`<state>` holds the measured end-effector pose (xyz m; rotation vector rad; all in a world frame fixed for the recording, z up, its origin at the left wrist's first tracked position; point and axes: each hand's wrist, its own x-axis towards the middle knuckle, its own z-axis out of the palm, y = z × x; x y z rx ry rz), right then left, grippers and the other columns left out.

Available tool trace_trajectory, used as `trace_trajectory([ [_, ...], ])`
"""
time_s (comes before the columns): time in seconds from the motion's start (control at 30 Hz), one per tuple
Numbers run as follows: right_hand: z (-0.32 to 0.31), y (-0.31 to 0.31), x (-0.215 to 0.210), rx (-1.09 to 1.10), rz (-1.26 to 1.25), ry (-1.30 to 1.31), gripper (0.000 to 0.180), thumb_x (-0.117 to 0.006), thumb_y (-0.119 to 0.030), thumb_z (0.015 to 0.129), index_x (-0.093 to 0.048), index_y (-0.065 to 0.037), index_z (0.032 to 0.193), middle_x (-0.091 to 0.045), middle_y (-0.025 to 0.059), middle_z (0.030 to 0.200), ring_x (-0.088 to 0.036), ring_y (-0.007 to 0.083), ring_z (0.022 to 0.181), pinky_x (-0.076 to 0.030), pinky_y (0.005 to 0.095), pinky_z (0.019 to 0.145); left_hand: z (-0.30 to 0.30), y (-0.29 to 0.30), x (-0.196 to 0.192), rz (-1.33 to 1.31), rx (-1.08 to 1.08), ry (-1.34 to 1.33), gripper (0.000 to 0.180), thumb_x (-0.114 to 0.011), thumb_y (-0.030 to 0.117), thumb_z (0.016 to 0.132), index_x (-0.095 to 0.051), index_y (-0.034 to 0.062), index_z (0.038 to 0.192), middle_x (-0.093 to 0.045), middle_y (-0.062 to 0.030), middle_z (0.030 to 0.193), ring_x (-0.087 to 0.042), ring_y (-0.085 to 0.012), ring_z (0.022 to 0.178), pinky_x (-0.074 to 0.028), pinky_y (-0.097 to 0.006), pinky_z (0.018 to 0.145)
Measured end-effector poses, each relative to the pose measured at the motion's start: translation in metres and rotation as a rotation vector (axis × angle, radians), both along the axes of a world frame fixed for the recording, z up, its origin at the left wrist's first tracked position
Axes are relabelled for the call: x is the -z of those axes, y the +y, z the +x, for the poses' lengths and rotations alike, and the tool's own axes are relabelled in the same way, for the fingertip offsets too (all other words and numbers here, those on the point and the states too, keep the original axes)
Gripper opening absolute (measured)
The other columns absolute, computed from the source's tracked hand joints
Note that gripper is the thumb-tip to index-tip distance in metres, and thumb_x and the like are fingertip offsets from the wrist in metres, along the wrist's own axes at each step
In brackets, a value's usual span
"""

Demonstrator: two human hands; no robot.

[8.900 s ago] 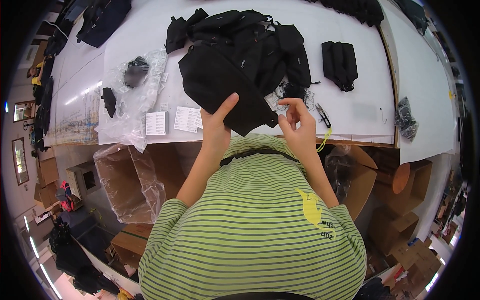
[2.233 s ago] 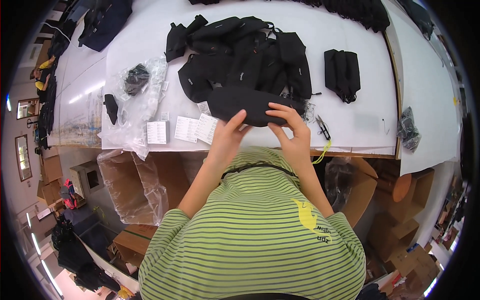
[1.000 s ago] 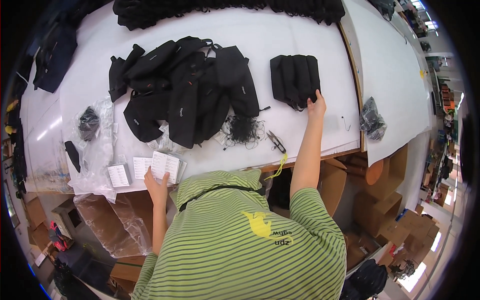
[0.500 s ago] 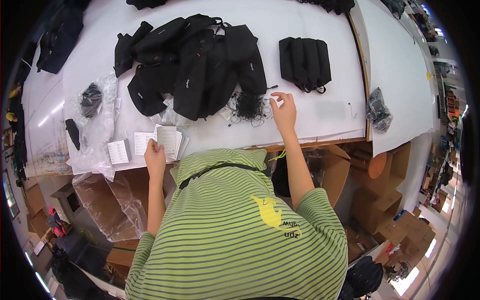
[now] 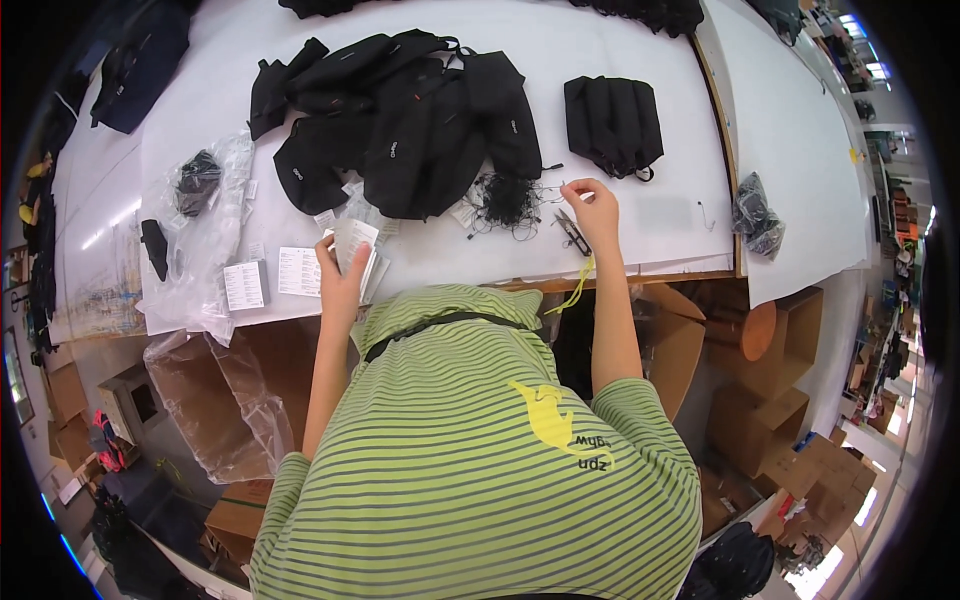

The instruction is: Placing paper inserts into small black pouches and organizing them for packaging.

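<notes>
My left hand point(image 5: 342, 277) grips several white printed cards point(image 5: 352, 243) near the front edge of the table, thumb on one side and fingers on the other. Between pinched fingertips, my right hand point(image 5: 597, 212) has a thin black string that trails toward a tangled bundle of black strings point(image 5: 505, 202). Thread snips point(image 5: 573, 234) with dark handles are just left of my right hand, and a yellow cord point(image 5: 578, 288) hangs below them. Whether the snips rest on the table or hang from the hand, I cannot tell.
A heap of black fabric bags point(image 5: 410, 130) covers the middle of the white table point(image 5: 660, 240). Folded black bags point(image 5: 613, 125) lie to its right. On the left are clear plastic bags point(image 5: 215, 230) and a white card stack point(image 5: 246, 285). Cardboard boxes point(image 5: 755, 400) stand below.
My right hand has moved slightly right and now pinches a string drawn from the bundle. The snips have come into sight beside it. My left hand has shifted up and right with the cards.
</notes>
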<state>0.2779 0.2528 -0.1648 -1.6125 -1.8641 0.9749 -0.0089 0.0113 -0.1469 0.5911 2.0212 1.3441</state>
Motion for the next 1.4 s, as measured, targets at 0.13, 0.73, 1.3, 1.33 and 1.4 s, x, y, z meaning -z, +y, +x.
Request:
trace_trajectory([
  [0.13,-0.003,-0.009,-0.035,-0.01,0.051,0.253,0.019,-0.074,-0.018,0.075,-0.066,-0.003,0.082,-0.061,-0.0013,0.069,-0.046,0.0061,0.056,-0.038,0.0212,0.054,0.019,0.011,-0.029,0.037,0.136,0.081,0.069,-0.073,0.027,0.078,-0.031,0.0015,0.127,-0.053,-0.0171,0.107,-0.052,-0.0219,0.099,-0.041,-0.031,0.086],
  [0.73,-0.061,-0.046,-0.102,-0.107,-0.164,0.814,0.011,-0.071,-0.011,0.08,-0.062,-0.005,0.08,-0.056,-0.0052,0.069,-0.044,0.0013,0.059,-0.032,0.0171,0.053,0.044,0.027,-0.071,0.306,0.297,-0.283,0.049,-0.068,0.016,0.082,-0.043,0.0097,0.123,-0.055,-0.0053,0.108,-0.052,-0.0121,0.097,-0.04,-0.025,0.084],
  [1.3,-0.077,-0.071,0.06,-0.379,0.044,-0.42,0.014,-0.071,-0.02,0.068,-0.064,-0.008,0.07,-0.065,0.0093,0.075,-0.062,0.0281,0.073,-0.048,0.0386,0.064,0.05,0.029,-0.071,0.285,0.288,-0.289,0.032,-0.065,0.017,0.086,-0.054,0.0036,0.112,-0.06,-0.0011,0.096,-0.053,-0.0065,0.086,-0.042,-0.021,0.077],
  [1.33,-0.075,-0.068,0.06,-0.408,0.02,-0.438,0.013,-0.07,-0.02,0.068,-0.064,-0.008,0.07,-0.065,0.0101,0.074,-0.063,0.0286,0.072,-0.049,0.039,0.064,0.05,0.029,-0.072,0.275,0.283,-0.28,0.032,-0.065,0.018,0.086,-0.054,0.0037,0.112,-0.06,-0.0009,0.096,-0.053,-0.0064,0.086,-0.041,-0.021,0.077],
  [1.4,-0.075,-0.068,0.057,-0.44,-0.002,-0.457,0.012,-0.07,-0.019,0.068,-0.065,-0.008,0.07,-0.065,0.0109,0.072,-0.063,0.0291,0.071,-0.049,0.0393,0.064,0.049,0.028,-0.071,0.268,0.276,-0.271,0.032,-0.065,0.018,0.086,-0.054,0.0038,0.112,-0.06,-0.0008,0.096,-0.053,-0.0063,0.086,-0.041,-0.021,0.077],
])
